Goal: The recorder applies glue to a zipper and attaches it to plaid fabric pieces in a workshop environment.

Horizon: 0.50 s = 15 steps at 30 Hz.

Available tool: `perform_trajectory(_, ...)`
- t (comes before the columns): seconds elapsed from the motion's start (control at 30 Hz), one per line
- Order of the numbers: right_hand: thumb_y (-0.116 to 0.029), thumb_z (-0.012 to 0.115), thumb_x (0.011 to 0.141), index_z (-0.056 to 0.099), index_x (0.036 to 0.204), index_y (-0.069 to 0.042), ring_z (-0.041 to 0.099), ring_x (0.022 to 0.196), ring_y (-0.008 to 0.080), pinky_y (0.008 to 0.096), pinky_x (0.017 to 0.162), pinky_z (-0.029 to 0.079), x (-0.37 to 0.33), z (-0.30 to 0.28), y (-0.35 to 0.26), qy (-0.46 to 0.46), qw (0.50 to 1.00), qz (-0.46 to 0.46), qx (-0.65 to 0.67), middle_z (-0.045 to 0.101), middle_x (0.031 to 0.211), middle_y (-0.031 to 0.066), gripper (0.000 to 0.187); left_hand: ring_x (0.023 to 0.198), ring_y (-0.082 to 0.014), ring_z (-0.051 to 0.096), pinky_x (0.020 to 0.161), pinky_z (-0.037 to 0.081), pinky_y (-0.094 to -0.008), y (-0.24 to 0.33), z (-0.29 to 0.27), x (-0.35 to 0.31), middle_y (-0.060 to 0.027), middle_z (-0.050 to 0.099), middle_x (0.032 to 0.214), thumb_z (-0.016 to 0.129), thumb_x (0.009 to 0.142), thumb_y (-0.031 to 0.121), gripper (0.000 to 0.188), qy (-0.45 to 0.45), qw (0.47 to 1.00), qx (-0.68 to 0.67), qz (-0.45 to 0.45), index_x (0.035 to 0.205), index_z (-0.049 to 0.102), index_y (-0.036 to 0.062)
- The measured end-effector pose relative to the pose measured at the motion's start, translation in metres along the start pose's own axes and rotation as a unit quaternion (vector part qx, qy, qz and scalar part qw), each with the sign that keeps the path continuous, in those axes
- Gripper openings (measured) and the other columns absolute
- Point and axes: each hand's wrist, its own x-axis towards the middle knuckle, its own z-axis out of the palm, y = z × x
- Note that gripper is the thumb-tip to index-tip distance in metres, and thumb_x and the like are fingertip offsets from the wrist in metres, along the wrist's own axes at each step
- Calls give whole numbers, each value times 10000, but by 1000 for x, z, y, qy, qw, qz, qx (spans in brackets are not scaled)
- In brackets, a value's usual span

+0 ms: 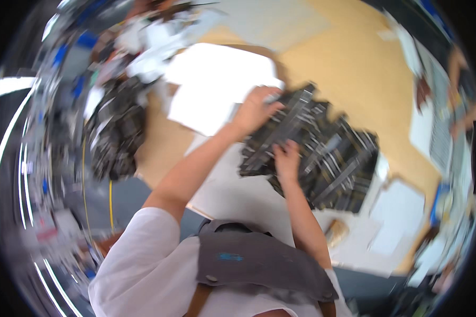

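Dark plaid fabric pieces: on worktop, under right grip | Left grip: at fabric's upper-left edge; blurred, closure cannot be determined | Right grip: fingers against fabric; hold cannot be determined

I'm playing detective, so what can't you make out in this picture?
In the head view:
Small grey thing at the left hand: too blurred to name.
Right hand: its grip is blurred.
Tabletop under the plaid cloth: hidden by the cloth.
Dark pile, left: blurred.
Another person, right: blurred, cut off by the lens rim.
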Motion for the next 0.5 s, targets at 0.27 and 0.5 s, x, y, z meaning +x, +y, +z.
perform_trajectory(0.27, -41, 562, 811, 343, 1182, 26, 510, 920, 180, 282, 791, 446, -26, -36, -41, -59, 992, -62, 90, 493, 1047, 138, 435, 873, -297, 524, 755, 433, -372, -47, -130, -153, -116, 585, 911, 642, 719, 100, 238, 170, 969, 112, -138, 942, 584, 41)
perform_trajectory(0.5, -67, 504, 850, 379, 1159, 14, 527, 941, 181, 266, 820, 432, -91, -36, -78, -16, 993, -118, 5, 486, 1067, 125, 343, 1047, -326, 447, 853, 356, -412, -112, -306, -213, -134, 503, 1125, 718, 649, 233, 541, 424, 704, 510, -255, 1105, 498, 42)
